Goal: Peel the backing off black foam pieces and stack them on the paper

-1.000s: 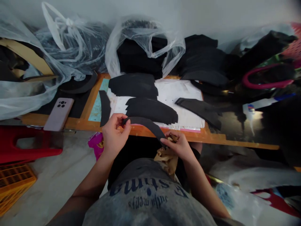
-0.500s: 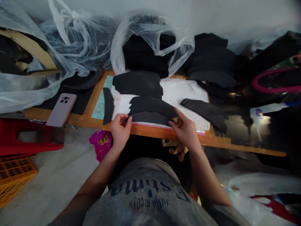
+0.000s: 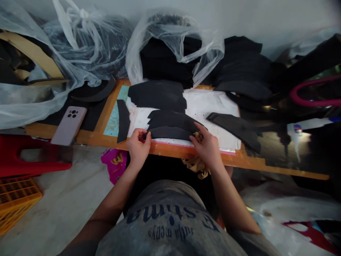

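A curved black piece of sheet material [image 3: 170,132] lies along the front of the white sheet, in front of a fanned stack of similar black pieces [image 3: 170,117]. My left hand [image 3: 139,144] pinches its left end between thumb and fingers. At the right end, my right hand [image 3: 207,145] has thumb and index finger around the piece's edge. Crumpled tan strips [image 3: 197,166] show within the right hand and hang below it over the table edge. Behind the stack rests another overlapping black pile [image 3: 158,94].
On the white sheet [image 3: 197,101], a narrow black piece [image 3: 123,121] lies left and longer black pieces [image 3: 234,128] right. A phone [image 3: 69,126] lies left. Plastic bags [image 3: 135,60] and black stacks [image 3: 242,67] line the wall. A red stool [image 3: 34,167] and yellow crate [image 3: 18,199] stand lower left.
My right hand has shifted slightly left along the black piece, and its tan strips moved with it. My left hand keeps its pinch. The view has turned slightly.
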The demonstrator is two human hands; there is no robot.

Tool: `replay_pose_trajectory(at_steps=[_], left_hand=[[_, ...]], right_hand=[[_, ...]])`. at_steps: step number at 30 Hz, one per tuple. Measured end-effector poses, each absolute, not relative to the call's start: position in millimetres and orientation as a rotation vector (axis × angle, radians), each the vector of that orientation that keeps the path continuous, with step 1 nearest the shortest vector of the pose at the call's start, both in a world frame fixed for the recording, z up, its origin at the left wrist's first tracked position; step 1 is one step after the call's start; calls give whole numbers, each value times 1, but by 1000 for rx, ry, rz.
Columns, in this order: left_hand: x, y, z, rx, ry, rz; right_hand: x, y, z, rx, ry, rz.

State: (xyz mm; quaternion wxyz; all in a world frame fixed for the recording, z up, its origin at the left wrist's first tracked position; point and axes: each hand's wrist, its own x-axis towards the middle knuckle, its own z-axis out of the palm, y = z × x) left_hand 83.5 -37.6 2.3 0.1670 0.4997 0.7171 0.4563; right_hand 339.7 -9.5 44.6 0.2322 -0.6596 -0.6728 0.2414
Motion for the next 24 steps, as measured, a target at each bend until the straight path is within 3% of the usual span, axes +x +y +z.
replay_pose_trajectory(at_steps=[16, 24], left_hand=[[85, -40, 10, 1793, 2167, 997], [84, -49, 18, 1850, 2239, 959]], right_hand=[[317, -21, 50, -2086, -1981, 317], [317, -34, 64, -1900, -1935, 278]])
